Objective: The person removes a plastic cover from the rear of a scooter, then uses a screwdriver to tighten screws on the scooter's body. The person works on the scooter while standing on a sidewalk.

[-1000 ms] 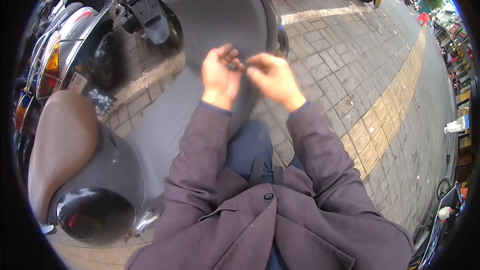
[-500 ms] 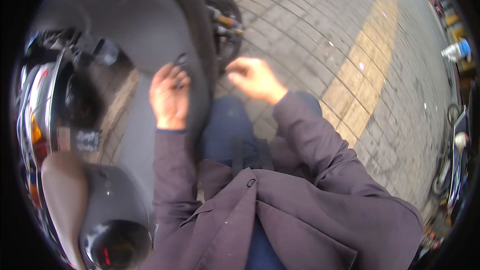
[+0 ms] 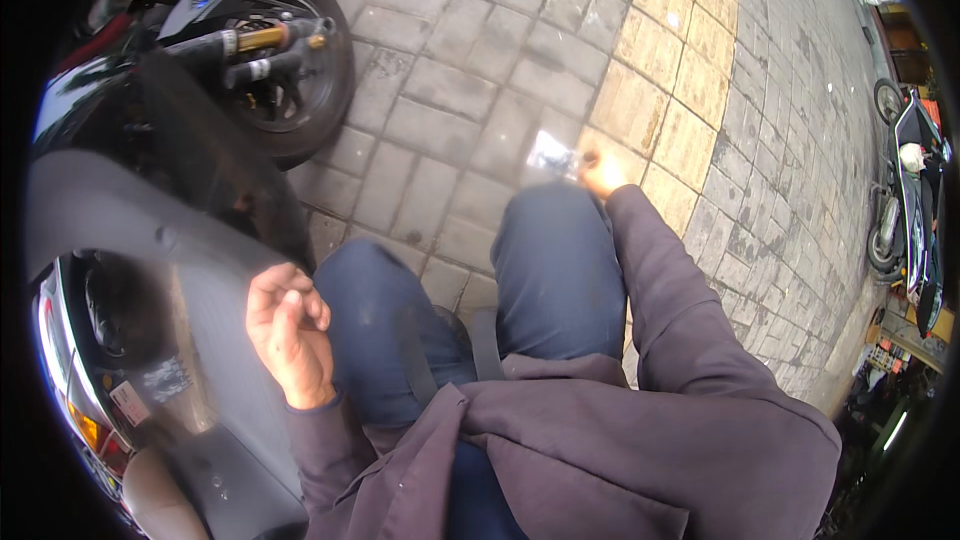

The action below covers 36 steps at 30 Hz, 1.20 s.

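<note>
My right hand (image 3: 605,170) is stretched out beyond my right knee, pinching the edge of a small, shiny clear-and-white packet (image 3: 552,154). Motion smears the packet, so its contents cannot be made out. Beside my left knee, my left hand (image 3: 290,328) is closed, palm up, thumb against curled fingers; whatever lies between them is hidden. That hand is right by the grey body panel (image 3: 215,275) of a scooter on my left. I cannot tell whether they touch.
A motorcycle's front wheel (image 3: 290,70) with a gold fork stands ahead on the left. Another scooter's rear, with an orange light (image 3: 88,430), is at far left. Grey paving (image 3: 470,90) has a yellow strip (image 3: 650,80). Parked motorbikes (image 3: 915,210) line the far right.
My right hand has moved away to the right and now has a packet in it. My left hand has come nearer my body, and the view has shifted rightward, showing more paving and wheel.
</note>
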{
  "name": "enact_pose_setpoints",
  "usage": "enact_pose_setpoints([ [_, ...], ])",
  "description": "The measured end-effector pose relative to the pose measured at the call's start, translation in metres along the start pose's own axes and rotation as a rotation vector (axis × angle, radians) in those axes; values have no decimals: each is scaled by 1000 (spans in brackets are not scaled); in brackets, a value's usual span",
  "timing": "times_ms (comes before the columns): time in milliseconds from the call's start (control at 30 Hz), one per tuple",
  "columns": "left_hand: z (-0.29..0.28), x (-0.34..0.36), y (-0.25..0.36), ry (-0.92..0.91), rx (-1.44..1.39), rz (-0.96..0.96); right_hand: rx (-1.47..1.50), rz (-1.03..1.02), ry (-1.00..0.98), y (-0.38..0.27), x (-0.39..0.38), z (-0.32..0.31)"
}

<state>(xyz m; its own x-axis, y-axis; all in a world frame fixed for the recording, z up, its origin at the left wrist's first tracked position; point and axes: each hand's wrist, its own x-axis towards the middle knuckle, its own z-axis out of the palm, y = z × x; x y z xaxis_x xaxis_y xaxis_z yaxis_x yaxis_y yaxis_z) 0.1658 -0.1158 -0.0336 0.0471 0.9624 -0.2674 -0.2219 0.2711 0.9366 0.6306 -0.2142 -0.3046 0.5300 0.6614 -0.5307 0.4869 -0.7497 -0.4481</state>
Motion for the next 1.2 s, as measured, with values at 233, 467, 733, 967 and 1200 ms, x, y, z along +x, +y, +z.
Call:
enact_pose_setpoints([
  [233, 35, 3, -34, -78, 8, -116, -209, -152, 214, 14, 26, 43],
  [467, 46, 0, -51, -122, 9, -163, -234, -176, 113, 4, 60, 56],
  [733, 85, 22, -39, -193, 192, -313, 612, -325, -233, -131, -29, -60],
  [967, 149, 30, 52, -194, 104, -197, 719, -548, -339, -306, -200, -154],
  [1200, 120, -48, 222, -179, -139, -279, 1002, -439, -478, -406, -342, -248],
])
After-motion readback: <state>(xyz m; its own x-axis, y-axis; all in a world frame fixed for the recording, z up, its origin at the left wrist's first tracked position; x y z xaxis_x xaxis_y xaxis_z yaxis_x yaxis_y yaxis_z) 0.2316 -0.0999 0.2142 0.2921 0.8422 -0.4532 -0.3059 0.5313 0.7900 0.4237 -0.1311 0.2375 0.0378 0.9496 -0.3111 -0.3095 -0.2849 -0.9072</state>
